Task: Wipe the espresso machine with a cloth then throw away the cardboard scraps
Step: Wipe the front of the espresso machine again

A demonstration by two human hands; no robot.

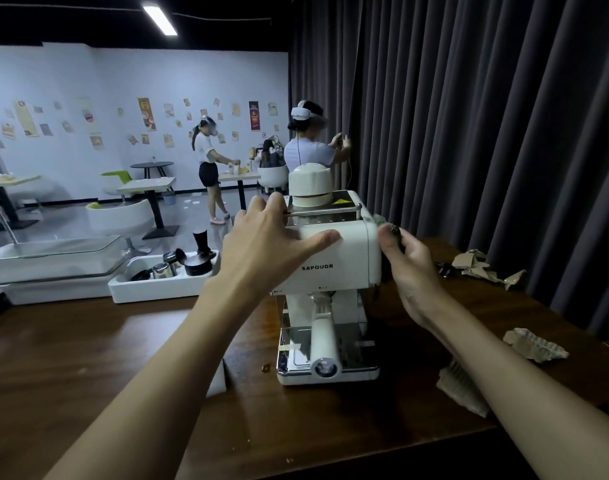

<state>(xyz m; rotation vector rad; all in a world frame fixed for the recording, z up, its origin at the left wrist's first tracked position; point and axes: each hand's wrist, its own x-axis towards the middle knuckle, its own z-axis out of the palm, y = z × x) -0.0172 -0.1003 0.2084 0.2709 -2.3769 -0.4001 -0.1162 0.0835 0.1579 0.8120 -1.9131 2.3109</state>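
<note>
A cream espresso machine (334,268) stands on the dark wooden table, its portafilter handle pointing toward me. My left hand (261,244) lies spread over its top left corner, thumb across the front panel and fingers on the rail. My right hand (410,268) presses a dark cloth (393,232) against the machine's right side; most of the cloth is hidden behind the hand. Cardboard scraps lie on the table to the right: a crumpled pile (483,265) at the back, a corrugated piece (535,344) near the edge, and another (462,386) partly under my right forearm.
A white tray (164,289) with a tamper, small jugs and a portafilter sits left of the machine. A glass display case (53,258) stands further left. A dark curtain (486,133) hangs close behind the table. Two people stand in the room beyond.
</note>
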